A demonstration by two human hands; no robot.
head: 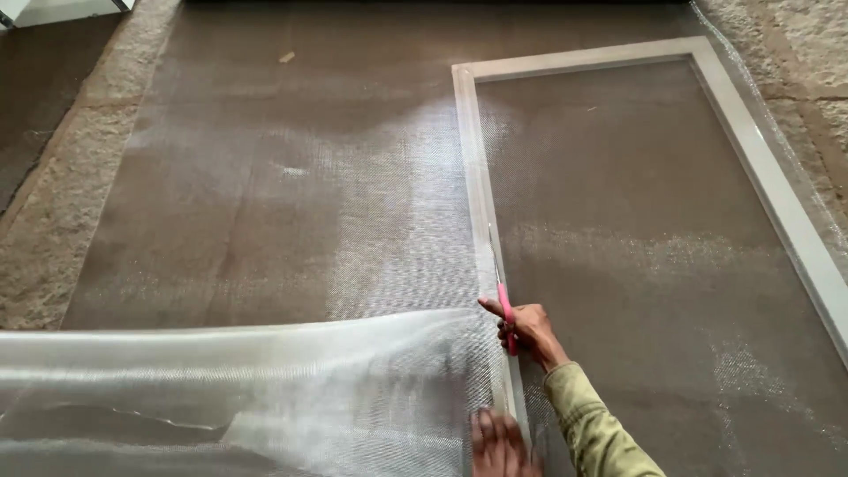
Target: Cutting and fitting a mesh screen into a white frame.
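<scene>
We work on a brown floor edged by rough pale stone, with sheer woven mesh spread across it and over a white rectangular frame. Our right hand is closed around pink-handled scissors, blades lying forward along the frame's left rail. Our left hand presses flat on the mesh just beside that rail, holding nothing.

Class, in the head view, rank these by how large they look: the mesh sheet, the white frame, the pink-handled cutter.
1. Mesh sheet
2. White frame
3. Cutter, partly hidden in the right hand
</scene>
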